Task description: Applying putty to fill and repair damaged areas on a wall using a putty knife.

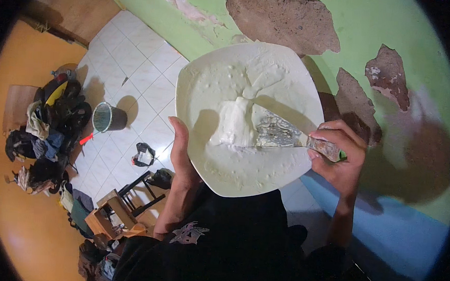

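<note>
My left hand [181,156] grips a white squarish plate [276,176] from its left side, thumb at the rim and the other fingers hidden beneath. A mound of thick white paste [235,123] lies in the plate's middle, with thin smears of it spread around. My right hand [340,151] is closed around the handle of a putty knife [281,132], coming in from the right. The knife's paste-smeared metal blade lies against the right side of the mound.
A green wall [360,30] with bare patches of broken plaster [282,19] rises close ahead and right. On the white tiled floor [133,49] stand a bucket [109,117] and a small black bag [144,155]. Heaped clothes [47,131] and a wooden stool [111,216] are at left.
</note>
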Demonstrator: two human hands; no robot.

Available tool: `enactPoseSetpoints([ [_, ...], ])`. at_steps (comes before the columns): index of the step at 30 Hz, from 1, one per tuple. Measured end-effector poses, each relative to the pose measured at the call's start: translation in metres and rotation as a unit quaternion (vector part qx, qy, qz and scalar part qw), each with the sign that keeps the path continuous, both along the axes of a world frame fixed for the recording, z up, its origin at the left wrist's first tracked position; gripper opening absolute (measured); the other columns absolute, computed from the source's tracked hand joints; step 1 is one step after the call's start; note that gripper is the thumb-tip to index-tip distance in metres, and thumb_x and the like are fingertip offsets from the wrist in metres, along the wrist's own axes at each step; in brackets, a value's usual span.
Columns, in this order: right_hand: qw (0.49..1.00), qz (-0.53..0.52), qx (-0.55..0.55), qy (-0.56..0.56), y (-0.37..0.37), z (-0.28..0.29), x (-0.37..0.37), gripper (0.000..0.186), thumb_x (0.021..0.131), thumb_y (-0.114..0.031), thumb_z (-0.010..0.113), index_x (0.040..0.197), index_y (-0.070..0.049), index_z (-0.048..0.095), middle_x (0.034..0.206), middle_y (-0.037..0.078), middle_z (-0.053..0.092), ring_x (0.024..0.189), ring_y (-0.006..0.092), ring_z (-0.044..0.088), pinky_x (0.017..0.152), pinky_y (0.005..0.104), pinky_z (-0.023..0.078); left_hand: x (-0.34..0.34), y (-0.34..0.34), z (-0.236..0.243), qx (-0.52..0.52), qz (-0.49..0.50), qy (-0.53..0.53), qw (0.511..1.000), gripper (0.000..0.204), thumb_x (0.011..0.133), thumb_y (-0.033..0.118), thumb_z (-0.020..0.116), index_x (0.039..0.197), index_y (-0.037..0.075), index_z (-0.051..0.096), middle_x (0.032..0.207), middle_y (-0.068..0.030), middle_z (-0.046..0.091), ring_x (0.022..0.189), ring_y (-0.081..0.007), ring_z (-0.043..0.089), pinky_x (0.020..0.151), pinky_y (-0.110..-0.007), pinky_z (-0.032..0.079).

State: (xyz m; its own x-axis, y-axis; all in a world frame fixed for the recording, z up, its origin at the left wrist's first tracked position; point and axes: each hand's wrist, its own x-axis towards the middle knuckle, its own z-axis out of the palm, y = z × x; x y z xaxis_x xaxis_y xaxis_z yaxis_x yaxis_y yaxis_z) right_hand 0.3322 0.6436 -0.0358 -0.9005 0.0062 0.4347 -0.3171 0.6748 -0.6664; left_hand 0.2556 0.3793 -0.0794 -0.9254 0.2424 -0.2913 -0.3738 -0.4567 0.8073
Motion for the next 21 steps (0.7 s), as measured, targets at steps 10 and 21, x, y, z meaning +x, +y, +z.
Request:
enactPoseSetpoints([
  [10, 0.998, -0.014, -0.063, -0.012, 0.01, 0.0, 0.01, 0.03, 0.065, 0.0, 0.072, 0.095, 0.002, 0.071, 0.089, 0.014, 0.068, 0.082, 0.0215, 0.067, 0.075, 0.0312, 0.052, -0.005, -0.004, -0.005, 0.015, -0.02, 0.018, 1.0, 0.087, 0.095, 0.071, 0.036, 0.148, 0.001, 0.032, 0.138, -0.02, 0.049, 0.121, -0.032, 0.055, 0.101, -0.045, 0.048],
  [21, 0.995, -0.077, 0.03, 0.06, 0.024, 0.004, 0.026, 0.033, 0.064, 0.0, 0.075, 0.097, 0.001, 0.071, 0.09, 0.013, 0.069, 0.079, 0.0232, 0.069, 0.072, 0.0324, 0.053, -0.003, 0.009, 0.005, -0.014, 0.06, 0.014, 0.998, 0.074, 0.099, 0.061, 0.043, 0.142, 0.001, 0.041, 0.124, -0.0169, 0.059, 0.104, -0.0259, 0.065, 0.086, -0.04, 0.057],
])
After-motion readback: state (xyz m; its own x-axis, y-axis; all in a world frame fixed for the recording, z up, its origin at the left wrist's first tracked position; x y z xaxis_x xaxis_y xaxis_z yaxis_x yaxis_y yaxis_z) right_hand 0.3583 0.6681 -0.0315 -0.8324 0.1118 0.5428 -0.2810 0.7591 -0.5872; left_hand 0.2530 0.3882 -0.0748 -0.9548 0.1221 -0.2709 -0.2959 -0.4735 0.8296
